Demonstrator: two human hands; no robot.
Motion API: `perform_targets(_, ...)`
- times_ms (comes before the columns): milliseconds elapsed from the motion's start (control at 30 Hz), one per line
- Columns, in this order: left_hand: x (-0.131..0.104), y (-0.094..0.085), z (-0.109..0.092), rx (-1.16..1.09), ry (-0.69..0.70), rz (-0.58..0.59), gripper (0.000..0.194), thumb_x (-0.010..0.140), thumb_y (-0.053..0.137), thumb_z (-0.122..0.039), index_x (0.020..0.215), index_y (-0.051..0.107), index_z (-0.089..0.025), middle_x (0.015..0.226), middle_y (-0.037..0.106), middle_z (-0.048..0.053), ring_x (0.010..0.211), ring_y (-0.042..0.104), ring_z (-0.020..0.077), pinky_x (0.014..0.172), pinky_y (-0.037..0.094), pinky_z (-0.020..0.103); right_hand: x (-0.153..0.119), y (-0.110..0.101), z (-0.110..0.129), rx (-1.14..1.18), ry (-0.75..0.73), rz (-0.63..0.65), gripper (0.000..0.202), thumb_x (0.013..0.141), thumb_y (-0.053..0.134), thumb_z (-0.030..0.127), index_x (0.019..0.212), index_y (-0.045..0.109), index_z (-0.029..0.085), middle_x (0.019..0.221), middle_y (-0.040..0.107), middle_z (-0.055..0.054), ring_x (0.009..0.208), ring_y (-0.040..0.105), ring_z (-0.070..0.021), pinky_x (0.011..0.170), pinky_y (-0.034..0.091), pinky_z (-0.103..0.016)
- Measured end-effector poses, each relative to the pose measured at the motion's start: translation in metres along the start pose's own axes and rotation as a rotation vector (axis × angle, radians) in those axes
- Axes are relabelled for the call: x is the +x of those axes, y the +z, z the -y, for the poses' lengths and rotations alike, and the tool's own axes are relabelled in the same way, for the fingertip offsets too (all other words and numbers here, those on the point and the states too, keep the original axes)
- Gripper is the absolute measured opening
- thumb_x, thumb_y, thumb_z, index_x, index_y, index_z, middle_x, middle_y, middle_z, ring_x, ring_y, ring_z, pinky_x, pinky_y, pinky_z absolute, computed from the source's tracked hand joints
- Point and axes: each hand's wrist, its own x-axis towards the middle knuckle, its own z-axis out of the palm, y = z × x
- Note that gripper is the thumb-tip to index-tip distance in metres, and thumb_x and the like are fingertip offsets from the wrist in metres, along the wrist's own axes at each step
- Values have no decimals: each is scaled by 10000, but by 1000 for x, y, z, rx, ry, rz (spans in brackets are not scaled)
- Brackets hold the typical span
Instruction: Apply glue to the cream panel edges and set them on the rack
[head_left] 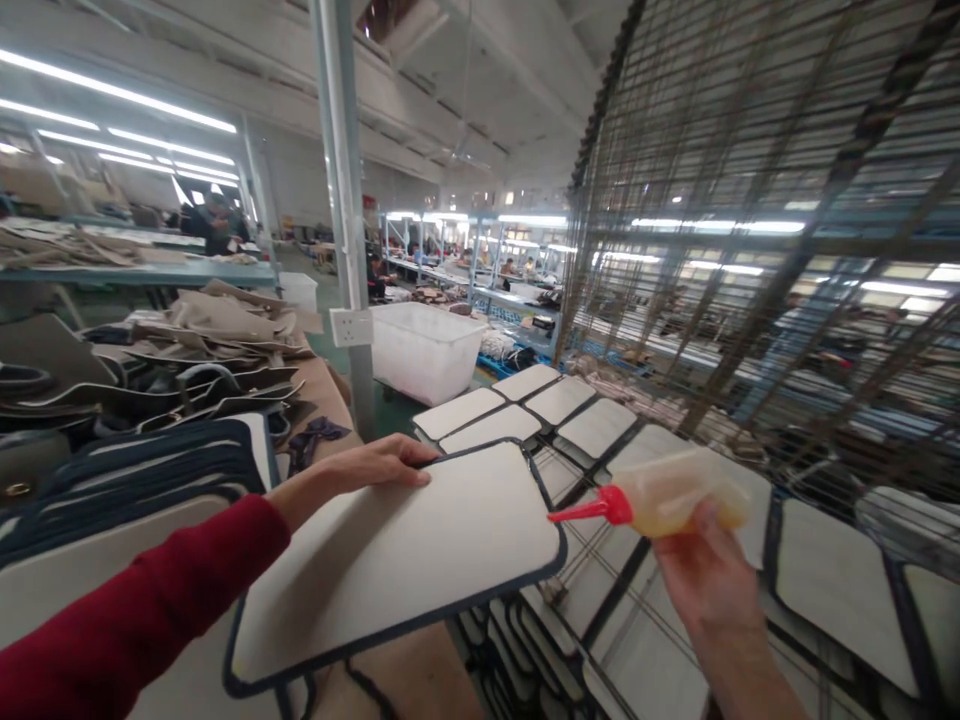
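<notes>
My left hand (390, 463) grips the far edge of a pale, flat panel (405, 560) with rounded corners and a dark navy border, thumb on its face. The panel is tilted and held above the worktable. In my right hand (709, 570) is a clear squeeze bottle (682, 492) holding yellowish liquid, with a red cap and long red nozzle (589, 507). The nozzle points left, its tip at the panel's right edge; whether it touches cannot be made out. Similar panels (829, 565) lie in rows on a wire rack to the right.
A stack of navy-edged panels (150, 470) sits at left, beside a heap of grey-beige pieces (217, 325). A metal post (349, 220) with a socket box stands ahead, near a white plastic bin (427, 350). Wire racks (720, 200) tilt up at right. People work in the background.
</notes>
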Motion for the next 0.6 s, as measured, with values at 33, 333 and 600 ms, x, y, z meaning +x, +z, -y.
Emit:
perform_targets(33,-2,0,-2,-1,-3,13,308,744,682,-305,1005,700,-144,923,724,52,816,660,210,767,492,280,2,-1,4,-24,-19,22,535,461,869,350,955,693,247,979,707,-8,878,656,-175,749,554,-265)
perform_targets(333,-14,7,-21,13,-77,83,296,737,683,-307,986,711,-150,926,730,54,810,674,229,775,513,301,2,-9,23,-153,-72,257,616,504,860,410,1066,657,257,1039,694,-87,895,663,-283,978,407,-558)
perform_targets(600,-20,13,-29,43,-93,85,369,728,692,-345,1043,704,-152,944,730,58,870,665,244,739,513,275,2,-10,27,-168,-46,297,652,472,874,405,1066,646,264,1037,693,-99,847,669,-301,952,398,-605)
